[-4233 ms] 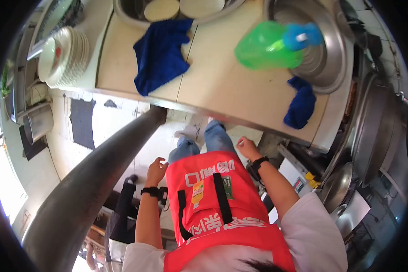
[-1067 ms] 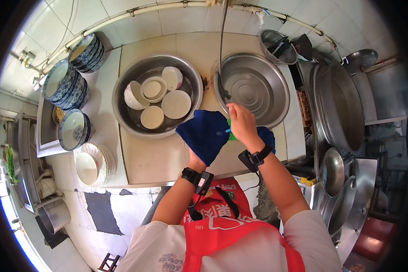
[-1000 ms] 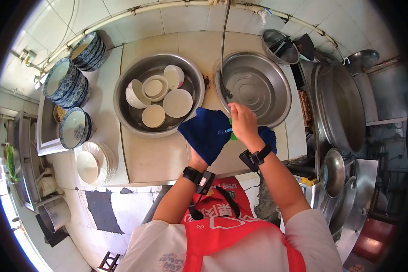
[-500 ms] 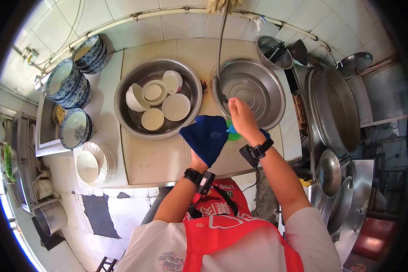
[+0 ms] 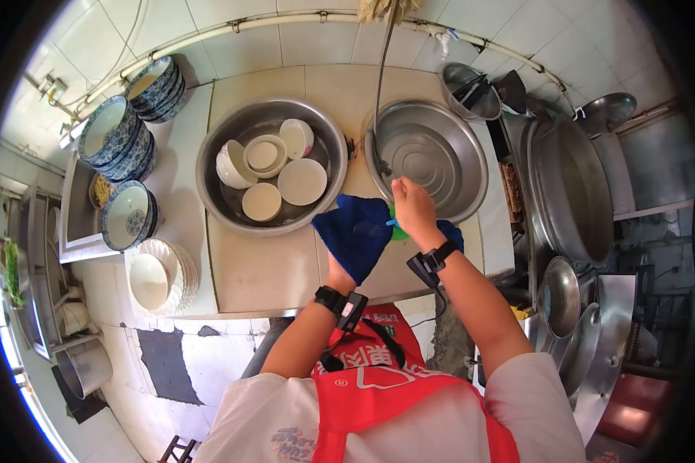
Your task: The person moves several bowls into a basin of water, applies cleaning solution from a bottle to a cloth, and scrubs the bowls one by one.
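A dark blue cloth (image 5: 357, 234) drapes over my left hand, which holds it up above the counter; only the wrist below shows. My right hand (image 5: 411, 207) grips the top of a green bottle (image 5: 394, 229) with a blue cap, mostly hidden behind the hand and cloth. A second blue cloth (image 5: 450, 233) lies on the counter just right of my right wrist. Both hands hover at the front edge of the empty steel basin (image 5: 427, 158).
A steel basin (image 5: 212, 166) at left holds several white bowls and plates. Blue patterned bowl stacks (image 5: 114, 143) and white plates (image 5: 158, 279) stand at the far left. A hose (image 5: 380, 85) hangs into the right basin. Large pots and lids (image 5: 567, 189) crowd the right side.
4.2 s ago I looked down at my apron with both hands empty at the counter edge. Now my left hand holds the blue cloth and my right grips the bottle; little movement lately.
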The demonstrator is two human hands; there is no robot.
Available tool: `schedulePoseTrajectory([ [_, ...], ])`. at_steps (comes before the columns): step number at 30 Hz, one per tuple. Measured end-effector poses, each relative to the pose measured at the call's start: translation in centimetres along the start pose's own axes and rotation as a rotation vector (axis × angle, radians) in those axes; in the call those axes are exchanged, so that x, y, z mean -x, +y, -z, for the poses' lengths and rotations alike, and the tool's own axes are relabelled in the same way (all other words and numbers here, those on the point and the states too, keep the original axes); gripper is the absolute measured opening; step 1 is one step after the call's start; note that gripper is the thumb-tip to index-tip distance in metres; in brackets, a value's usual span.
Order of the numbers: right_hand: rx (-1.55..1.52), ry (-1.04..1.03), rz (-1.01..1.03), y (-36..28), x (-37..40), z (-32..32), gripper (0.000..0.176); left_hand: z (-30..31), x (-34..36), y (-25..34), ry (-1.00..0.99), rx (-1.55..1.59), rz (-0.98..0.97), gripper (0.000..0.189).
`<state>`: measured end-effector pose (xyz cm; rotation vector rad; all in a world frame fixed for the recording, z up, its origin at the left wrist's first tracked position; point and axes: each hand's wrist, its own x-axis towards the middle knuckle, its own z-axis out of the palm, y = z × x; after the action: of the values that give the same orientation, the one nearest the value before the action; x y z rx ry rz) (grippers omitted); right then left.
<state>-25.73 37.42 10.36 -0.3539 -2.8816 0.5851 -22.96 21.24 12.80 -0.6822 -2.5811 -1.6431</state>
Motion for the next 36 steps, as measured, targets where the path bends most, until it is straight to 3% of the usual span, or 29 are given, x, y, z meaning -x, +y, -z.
schedulePoseTrajectory([
  [2, -0.111, -0.094, -0.082, -0.3, 0.1, 0.7, 0.034, -0.6, 0.6, -0.8, 0.051, -0.3, -0.07, 0.033],
  [6, -0.241, -0.023, -0.025, -0.8, -0.1, 0.9, 0.034, 0.3, 1.6, -0.3, 0.155, -0.615, -0.217, 0.038],
  [9, -0.363, -0.024, -0.078, -0.8, -0.4, 0.9, 0.033, 0.4, 2.0, -0.6, -0.007, -0.46, -0.082, 0.041],
  [11, -0.172, -0.056, -0.093, -1.3, -0.6, 1.6, 0.03, -2.3, 3.0, -4.1, -0.088, -0.054, -0.018, 0.037],
  [14, -0.089, 0.02, -0.046, -1.0, -0.5, 0.5, 0.029, -2.0, 3.0, -3.6, -0.096, 0.325, 0.019, 0.038],
  [20, -0.115, 0.072, -0.018, -0.9, 0.0, 0.1, 0.031, -1.6, 2.8, -2.3, -0.1, 0.723, 0.039, 0.038],
  [21, -0.114, 0.077, -0.014, -0.7, 0.0, 0.1, 0.031, -1.1, 2.4, -1.8, -0.098, 0.724, 0.033, 0.038],
  [23, -0.358, 0.068, -0.002, -0.2, 0.2, 0.0, 0.03, 0.3, 2.0, -0.9, -0.193, -0.346, -0.114, 0.04],
  [24, -0.363, 0.067, 0.005, -0.4, 0.5, 0.7, 0.03, 1.1, 2.2, -0.4, -0.143, -0.46, -0.142, 0.037],
  [26, -0.411, 0.08, 0.16, -1.1, 1.2, 3.4, 0.03, 2.4, 2.1, 0.3, -0.062, -0.409, -0.122, 0.033],
  [28, -0.212, -0.145, 0.342, -0.5, 1.8, 5.9, 0.026, 3.8, 2.1, 0.7, -0.011, -0.324, -0.08, 0.028],
  [32, -0.278, -0.618, 0.282, -2.0, 2.2, 9.1, 0.024, 7.7, 2.7, 1.1, -0.061, -0.211, 0.09, 0.019],
  [33, -0.272, -0.63, 0.315, -1.6, 1.9, 8.6, 0.024, 8.6, 3.0, 0.6, -0.185, -0.237, 0.183, 0.017],
  [34, -0.26, -0.548, 0.381, -1.1, 1.5, 7.9, 0.023, 8.7, 3.6, -0.6, -0.156, -0.236, 0.191, 0.017],
  [36, -0.235, -0.466, 0.46, -1.1, 0.8, 7.5, 0.022, 6.9, 5.9, -4.3, 0.113, 0.233, 0.32, 0.023],
])
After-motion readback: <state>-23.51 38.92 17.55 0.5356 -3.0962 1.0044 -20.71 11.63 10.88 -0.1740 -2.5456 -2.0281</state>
